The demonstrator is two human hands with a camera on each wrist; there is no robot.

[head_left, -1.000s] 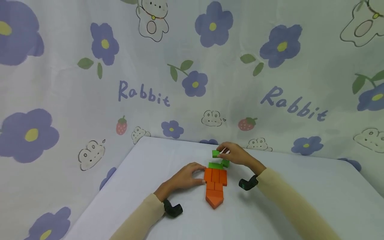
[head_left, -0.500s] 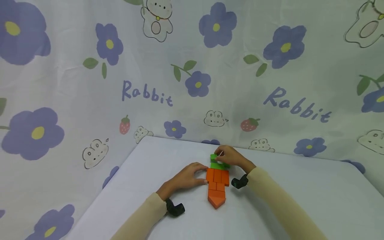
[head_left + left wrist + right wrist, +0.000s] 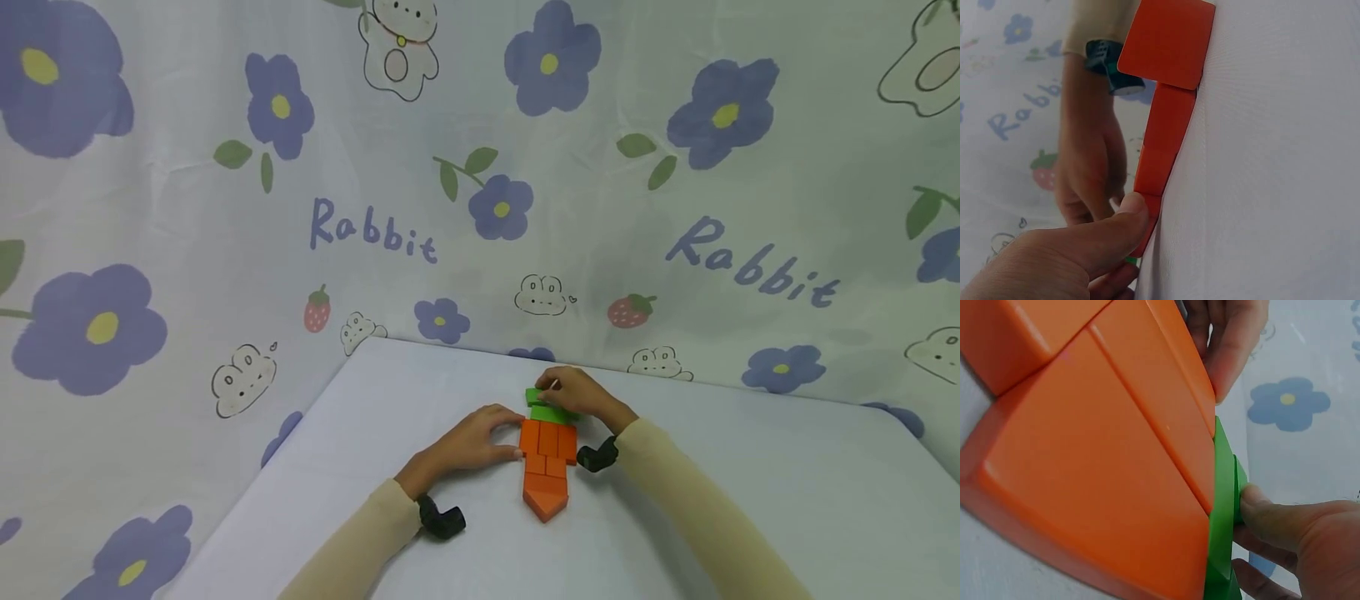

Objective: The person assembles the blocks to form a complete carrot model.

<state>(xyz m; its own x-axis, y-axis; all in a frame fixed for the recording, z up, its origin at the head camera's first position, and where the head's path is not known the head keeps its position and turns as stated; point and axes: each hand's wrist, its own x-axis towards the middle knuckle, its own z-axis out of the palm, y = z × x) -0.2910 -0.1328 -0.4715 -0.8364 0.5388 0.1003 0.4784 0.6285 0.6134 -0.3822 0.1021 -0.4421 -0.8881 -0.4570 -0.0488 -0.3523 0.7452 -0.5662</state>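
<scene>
Several orange blocks (image 3: 548, 439) lie together on the white table, ending in a pointed orange block (image 3: 545, 495) toward the person. Along their far edge runs a long green block (image 3: 547, 414), with another green block (image 3: 573, 417) partly covered at its right. My right hand (image 3: 581, 392) pinches a small green block (image 3: 533, 397) just beyond the long one; in the right wrist view, its thumb (image 3: 1257, 495) presses that small block. At the left side, my left hand (image 3: 468, 442) touches the orange blocks with extended thumb and finger. The left wrist view shows its thumb (image 3: 1132, 206) against an orange side.
The white table (image 3: 720, 492) stretches around the blocks on both sides. Behind its far edge hangs a curtain (image 3: 465, 108) printed with flowers and rabbits. A small black camera (image 3: 442, 518) sits on the left wrist, another black camera (image 3: 597, 455) on the right.
The right hand has brought the small green block down toward the person, to the long green block's far side. The left hand keeps its place against the orange blocks. The head view shifted slightly.
</scene>
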